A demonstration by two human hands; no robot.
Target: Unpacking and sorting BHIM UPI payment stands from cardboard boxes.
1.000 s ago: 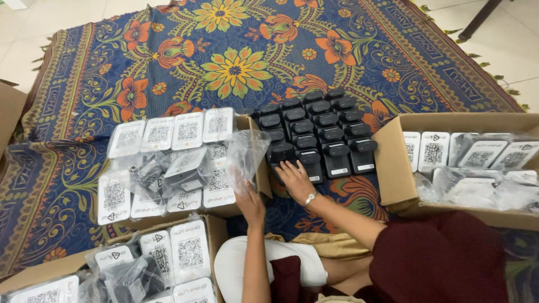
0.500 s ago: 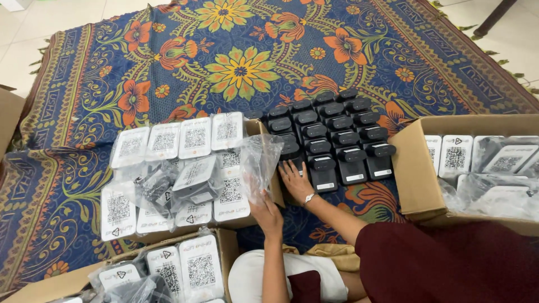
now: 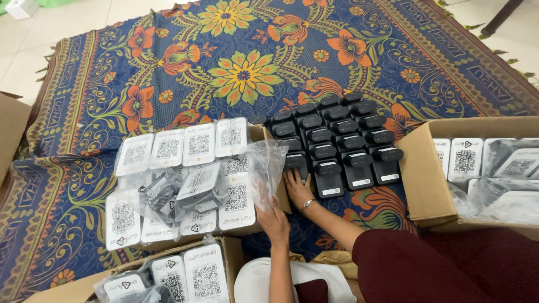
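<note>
My left hand (image 3: 273, 220) grips the lower edge of a clear plastic bag (image 3: 268, 164) that hangs over the right side of an open cardboard box (image 3: 262, 133). That box holds white code cards (image 3: 199, 144) standing in rows and a few wrapped grey devices (image 3: 200, 188). My right hand (image 3: 297, 188), with a bracelet at the wrist, lies flat with fingers apart against the front left unit of a block of black devices (image 3: 337, 143). These are set in rows on the patterned rug.
A second open cardboard box (image 3: 425, 168) with white cards and bagged items stands at the right. A third box (image 3: 227, 251) of cards sits at the bottom left. A box flap (image 3: 10, 128) shows at the left edge. The blue floral rug (image 3: 241, 73) stretches away beyond.
My left hand has shifted slightly right along the box, still on the plastic bag. My right hand stays at the front left black device. The view has drifted a little.
</note>
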